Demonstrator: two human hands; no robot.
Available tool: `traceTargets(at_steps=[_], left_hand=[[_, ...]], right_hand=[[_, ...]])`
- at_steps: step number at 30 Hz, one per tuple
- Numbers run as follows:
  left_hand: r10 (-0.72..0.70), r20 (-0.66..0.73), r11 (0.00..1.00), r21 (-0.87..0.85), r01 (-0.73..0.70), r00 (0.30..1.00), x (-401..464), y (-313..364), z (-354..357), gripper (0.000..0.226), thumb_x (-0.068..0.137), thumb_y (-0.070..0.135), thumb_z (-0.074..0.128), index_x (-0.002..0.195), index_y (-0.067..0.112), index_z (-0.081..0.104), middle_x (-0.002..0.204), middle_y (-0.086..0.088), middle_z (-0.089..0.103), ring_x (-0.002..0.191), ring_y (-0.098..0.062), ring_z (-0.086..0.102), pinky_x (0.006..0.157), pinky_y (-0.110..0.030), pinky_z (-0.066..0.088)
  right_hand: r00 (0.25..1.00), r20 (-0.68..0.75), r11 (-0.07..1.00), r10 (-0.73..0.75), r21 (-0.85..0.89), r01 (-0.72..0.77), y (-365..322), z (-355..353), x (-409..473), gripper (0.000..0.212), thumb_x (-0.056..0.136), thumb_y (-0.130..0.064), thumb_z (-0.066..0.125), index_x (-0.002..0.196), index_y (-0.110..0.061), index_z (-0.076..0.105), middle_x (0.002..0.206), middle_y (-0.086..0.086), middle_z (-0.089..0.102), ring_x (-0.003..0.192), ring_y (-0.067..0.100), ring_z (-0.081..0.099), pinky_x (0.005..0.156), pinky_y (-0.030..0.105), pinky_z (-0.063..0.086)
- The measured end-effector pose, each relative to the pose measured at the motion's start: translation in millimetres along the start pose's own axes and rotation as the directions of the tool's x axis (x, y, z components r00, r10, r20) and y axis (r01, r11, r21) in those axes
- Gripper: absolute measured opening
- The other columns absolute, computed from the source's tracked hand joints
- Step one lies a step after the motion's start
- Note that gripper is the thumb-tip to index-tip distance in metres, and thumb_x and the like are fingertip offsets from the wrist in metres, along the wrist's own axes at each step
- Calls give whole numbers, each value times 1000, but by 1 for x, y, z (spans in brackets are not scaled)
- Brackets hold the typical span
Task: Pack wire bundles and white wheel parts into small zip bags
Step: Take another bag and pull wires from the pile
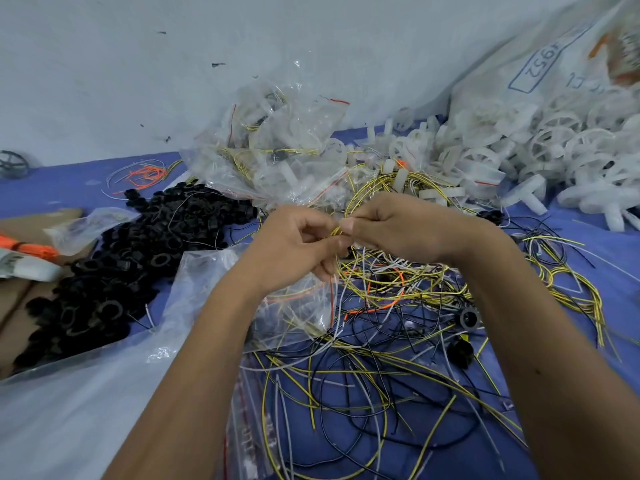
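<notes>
My left hand (294, 244) and my right hand (398, 226) meet at the middle of the view, both pinching a looped yellow-and-black wire bundle (360, 195) that arcs up behind the fingers. Under my left hand lies a small clear zip bag (298, 313) with a red seal strip, holding some wires. Loose yellow, black, white and orange wires (381, 341) are tangled over the blue surface below. A heap of white wheel parts (554, 150) fills the back right. Filled zip bags (273, 150) are piled behind my hands.
A mound of black ring parts (114, 271) lies on a large clear sheet at the left, over cardboard (20, 223). Spare small zip bags (246, 427) sit near the bottom middle. A big printed sack (554, 57) leans at the back right against the pale wall.
</notes>
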State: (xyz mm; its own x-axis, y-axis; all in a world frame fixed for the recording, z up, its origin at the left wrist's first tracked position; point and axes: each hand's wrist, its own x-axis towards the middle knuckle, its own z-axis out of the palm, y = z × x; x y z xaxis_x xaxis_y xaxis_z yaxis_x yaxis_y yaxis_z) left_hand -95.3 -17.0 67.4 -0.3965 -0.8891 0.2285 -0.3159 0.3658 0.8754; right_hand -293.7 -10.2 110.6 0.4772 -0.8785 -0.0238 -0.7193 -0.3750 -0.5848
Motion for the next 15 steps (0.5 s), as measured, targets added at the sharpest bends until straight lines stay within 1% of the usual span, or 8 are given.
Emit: traceTargets(at_steps=[2, 4, 6, 8, 10, 12, 13, 15], left_hand=[[85, -14, 954, 291, -77, 996, 2, -1, 0, 17, 91, 21, 76, 75, 14, 77, 68, -6, 66, 58, -17, 58, 56, -29, 45], [107, -36, 928, 362, -87, 994, 4, -1, 2, 21, 89, 25, 78, 78, 7, 77, 68, -4, 64, 57, -12, 58, 57, -29, 46], [33, -22, 983, 183, -29, 999, 3, -2, 5, 21, 91, 20, 77, 79, 3, 75, 61, -8, 67, 51, -12, 66, 53, -25, 53], [-16, -18, 998, -64, 14, 1000, 3, -2, 10, 14, 91, 13, 75, 82, 3, 76, 70, -21, 71, 54, -21, 70, 53, -29, 59], [-31, -126, 969, -248, -2, 992, 4, -1, 12, 13, 91, 13, 73, 87, 2, 77, 79, -19, 75, 55, -20, 70, 54, -25, 59], [-68, -248, 919, -393, -36, 966, 5, -2, 11, 13, 93, 10, 70, 85, 4, 77, 77, -10, 76, 54, -14, 68, 53, -20, 57], [-96, -300, 888, -457, -54, 949, 5, -2, 9, 15, 94, 9, 68, 83, 8, 79, 75, -8, 76, 54, -12, 68, 54, -19, 56], [-155, -381, 820, -565, -96, 911, 5, -3, 5, 22, 95, 8, 66, 79, 13, 80, 77, -5, 76, 54, -10, 67, 56, -17, 56]], right_hand=[[1000, -6, 999, 22, -44, -22, -2, -1, 0, 53, 105, -42, 47, 60, -17, 53, 58, 1, 31, 50, 16, 29, 53, 32, 25], [998, -57, 997, 14, -81, -19, -4, -1, 0, 53, 104, -42, 49, 59, -14, 51, 55, -1, 31, 47, 14, 28, 50, 30, 25], [986, -159, 997, -39, -71, 28, -6, -1, 1, 52, 103, -36, 54, 58, -12, 45, 49, -7, 28, 43, 9, 25, 45, 27, 24], [957, -276, 995, -93, 10, 100, -6, 1, 2, 49, 101, -31, 59, 59, -6, 51, 43, -8, 30, 41, 8, 26, 42, 22, 22], [925, -372, 966, -84, 197, 167, -4, 3, 2, 43, 101, -31, 60, 66, -8, 65, 43, -11, 33, 41, 7, 25, 43, 24, 23], [911, -411, 916, -17, 359, 179, 1, 6, 2, 39, 104, -30, 56, 77, -5, 70, 47, -9, 34, 43, 11, 26, 46, 26, 22], [908, -419, 912, 14, 378, 161, 4, 7, 2, 40, 106, -29, 52, 80, -4, 70, 47, -10, 34, 42, 10, 26, 48, 27, 23], [900, -435, 950, 31, 294, 109, 7, 11, 1, 45, 109, -32, 44, 86, -9, 75, 47, -15, 38, 41, 3, 34, 51, 27, 32]])
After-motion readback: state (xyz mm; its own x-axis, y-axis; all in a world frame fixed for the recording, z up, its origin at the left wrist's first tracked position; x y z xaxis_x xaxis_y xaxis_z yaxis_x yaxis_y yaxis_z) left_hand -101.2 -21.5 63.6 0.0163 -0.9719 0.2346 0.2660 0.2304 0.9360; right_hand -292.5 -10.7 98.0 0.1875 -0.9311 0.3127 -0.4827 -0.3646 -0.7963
